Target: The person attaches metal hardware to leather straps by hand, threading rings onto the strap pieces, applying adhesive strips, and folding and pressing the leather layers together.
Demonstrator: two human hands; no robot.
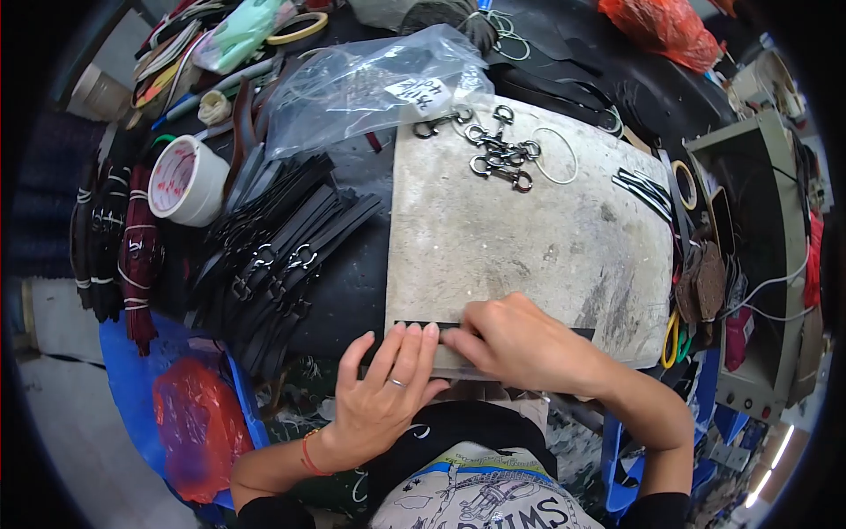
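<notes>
A thin black strap [577,333] lies along the front edge of the pale stone slab [493,238]. My left hand [388,379] rests at the slab's front left corner, fingers spread, its fingertips on the strap's left part. Right beside those fingertips is my right hand [520,339], its fingers curled together over the strap; whatever is between them is too small to make out. Several metal snap hooks [502,154] lie in a pile at the back of the slab, near a pale loop of cord [575,159].
Black straps with metal clasps [291,256] are piled left of the slab, by a white tape roll [187,181]. A clear plastic bag [352,88] lies behind. Short black strips [643,194] lie at the slab's right edge, near a metal cabinet [758,264].
</notes>
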